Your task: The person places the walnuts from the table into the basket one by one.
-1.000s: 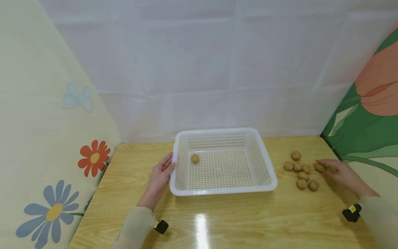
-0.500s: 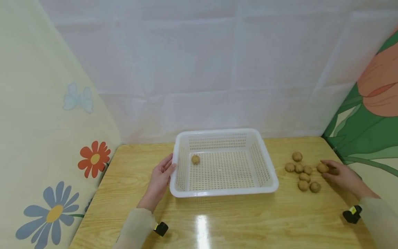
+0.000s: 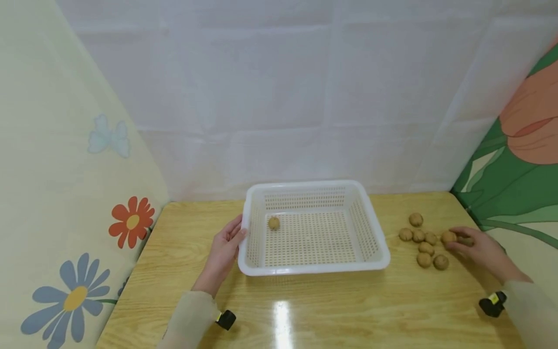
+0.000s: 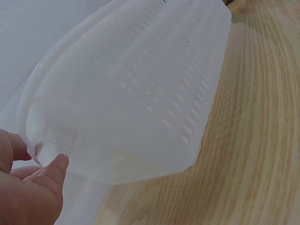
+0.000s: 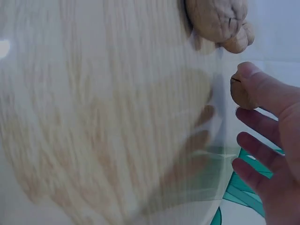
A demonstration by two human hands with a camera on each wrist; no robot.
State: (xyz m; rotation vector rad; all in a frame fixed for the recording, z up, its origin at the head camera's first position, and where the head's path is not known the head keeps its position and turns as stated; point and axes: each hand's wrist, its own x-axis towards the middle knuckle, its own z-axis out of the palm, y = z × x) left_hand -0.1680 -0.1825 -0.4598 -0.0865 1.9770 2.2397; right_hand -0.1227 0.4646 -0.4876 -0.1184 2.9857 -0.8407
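Observation:
A white slotted basket (image 3: pixel 311 271) stands mid-table, with one walnut (image 3: pixel 273 223) at the left of its floor. My left hand (image 3: pixel 222 252) grips its left rim, thumb on top; the left wrist view also shows that hand (image 4: pixel 33 187) at the rim (image 4: pixel 29 112). At the right, my right hand (image 3: pixel 481 249) pinches a walnut (image 3: pixel 448 236) beside a loose group of walnuts (image 3: pixel 418 235). In the right wrist view this walnut (image 5: pixel 242 93) sits between thumb and index finger of the hand (image 5: pixel 281 126), the other fingers spread. A dark patch under the hand is unclear.
The wooden table (image 3: pixel 348 310) meets a white cloth backdrop (image 3: pixel 261 97) at its back edge. Flower-printed panels (image 3: pixel 87 194) stand at both sides. Two more walnuts (image 5: pixel 218 16) show at the top of the right wrist view.
My right hand has shifted slightly to the right since a second ago, and the walnut at its fingertips has moved a little left in the last half second. The left hand and basket stay put.

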